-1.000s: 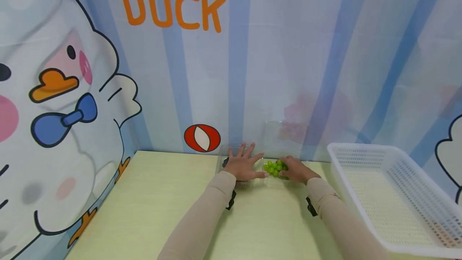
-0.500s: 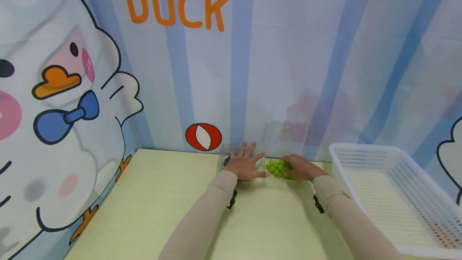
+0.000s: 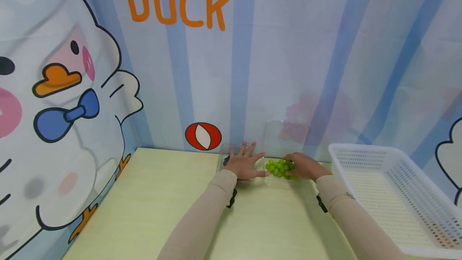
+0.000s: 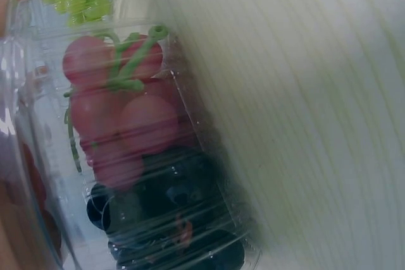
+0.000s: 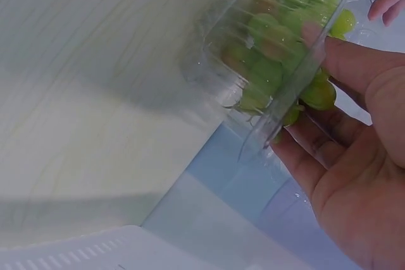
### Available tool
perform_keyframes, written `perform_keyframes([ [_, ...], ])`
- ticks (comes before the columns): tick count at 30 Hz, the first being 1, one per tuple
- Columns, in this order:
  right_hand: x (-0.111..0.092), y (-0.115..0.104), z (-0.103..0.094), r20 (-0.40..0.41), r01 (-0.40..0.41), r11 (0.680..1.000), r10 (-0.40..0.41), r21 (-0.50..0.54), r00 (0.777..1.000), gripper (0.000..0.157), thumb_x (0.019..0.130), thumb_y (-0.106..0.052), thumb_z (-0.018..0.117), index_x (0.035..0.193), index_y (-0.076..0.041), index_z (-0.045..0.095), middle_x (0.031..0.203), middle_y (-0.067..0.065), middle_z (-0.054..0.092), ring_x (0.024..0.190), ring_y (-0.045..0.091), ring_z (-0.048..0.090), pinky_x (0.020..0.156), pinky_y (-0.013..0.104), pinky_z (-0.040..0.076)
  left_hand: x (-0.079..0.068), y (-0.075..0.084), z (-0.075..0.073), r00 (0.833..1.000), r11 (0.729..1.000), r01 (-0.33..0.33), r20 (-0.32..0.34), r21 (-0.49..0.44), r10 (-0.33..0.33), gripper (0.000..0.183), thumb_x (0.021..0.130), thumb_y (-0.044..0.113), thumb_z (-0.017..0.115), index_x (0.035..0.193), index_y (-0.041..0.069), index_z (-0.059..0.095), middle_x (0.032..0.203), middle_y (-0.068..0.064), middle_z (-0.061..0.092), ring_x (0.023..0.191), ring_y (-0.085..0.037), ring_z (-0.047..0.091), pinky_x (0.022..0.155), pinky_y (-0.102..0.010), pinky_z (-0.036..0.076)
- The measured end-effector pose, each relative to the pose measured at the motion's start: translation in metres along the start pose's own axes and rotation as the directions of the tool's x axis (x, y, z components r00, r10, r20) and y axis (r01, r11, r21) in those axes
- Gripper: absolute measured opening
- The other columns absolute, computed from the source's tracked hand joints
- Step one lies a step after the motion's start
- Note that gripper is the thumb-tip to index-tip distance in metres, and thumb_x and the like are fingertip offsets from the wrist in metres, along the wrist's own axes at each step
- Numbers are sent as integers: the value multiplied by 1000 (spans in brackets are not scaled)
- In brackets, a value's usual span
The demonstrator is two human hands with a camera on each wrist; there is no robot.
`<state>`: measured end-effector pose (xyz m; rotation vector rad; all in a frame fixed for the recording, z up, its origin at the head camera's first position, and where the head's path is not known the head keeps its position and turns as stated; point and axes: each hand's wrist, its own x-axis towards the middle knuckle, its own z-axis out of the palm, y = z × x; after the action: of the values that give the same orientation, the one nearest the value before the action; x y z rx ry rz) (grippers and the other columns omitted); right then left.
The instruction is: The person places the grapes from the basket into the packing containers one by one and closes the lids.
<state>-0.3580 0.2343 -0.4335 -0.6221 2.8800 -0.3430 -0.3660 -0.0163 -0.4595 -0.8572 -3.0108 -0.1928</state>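
My left hand (image 3: 243, 167) lies with spread fingers over a clear plastic box (image 4: 54, 99). Through its side in the left wrist view show red round fruits on a green stem (image 4: 149, 121) and dark grapes (image 4: 171, 184) below them. Just to the right, my right hand (image 3: 306, 166) has thumb and fingers around a bunch of green grapes (image 3: 279, 168). These grapes sit in a second clear box (image 5: 297, 80), the thumb reaching over its rim in the right wrist view. The box's clear lid (image 3: 286, 137) stands up against the backdrop.
A white perforated basket (image 3: 361, 196) stands at the right, beside the right forearm. The boxes are at the back edge of the pale wooden table (image 3: 144, 212), against a striped curtain (image 3: 216, 71) printed with a duck.
My right hand has shifted a little to the right, along with the green grapes, more of which show now. The left hand stays spread over its box.
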Motion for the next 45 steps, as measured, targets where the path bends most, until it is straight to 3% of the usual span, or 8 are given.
perform_keyframes([
  [6,-3,2,1,-9,-25,999,26,28,1000,54,86,-11,72,136,-5,54,135,18,55,121,37,53,97,51,46,1,1,2,1000,1000,-5,-1,4,5,80,82,81,35,151,44,19,163,-1,1,149,-34,1,107,-74,3],
  [14,-8,5,-2,-80,9,1000,-9,8,997,44,87,-9,70,130,-4,59,129,17,59,116,35,57,92,48,50,2,-1,3,1000,1000,-11,5,-6,11,80,83,80,36,152,43,17,163,-2,-2,149,-34,-2,107,-74,1],
  [26,-15,8,-2,-92,5,1000,-2,24,996,41,89,-8,67,129,-3,60,129,19,59,116,37,57,91,49,50,8,-4,9,1000,1000,-13,14,3,13,83,81,84,32,152,44,16,163,-1,-3,148,-34,-4,106,-74,1],
  [45,-16,3,-1,-98,-22,999,25,33,995,41,90,-6,66,130,-3,59,130,20,58,118,39,55,92,50,49,7,-3,6,1000,1000,-11,13,13,11,85,80,85,32,152,40,21,163,-2,-2,148,-35,-2,105,-75,1],
])
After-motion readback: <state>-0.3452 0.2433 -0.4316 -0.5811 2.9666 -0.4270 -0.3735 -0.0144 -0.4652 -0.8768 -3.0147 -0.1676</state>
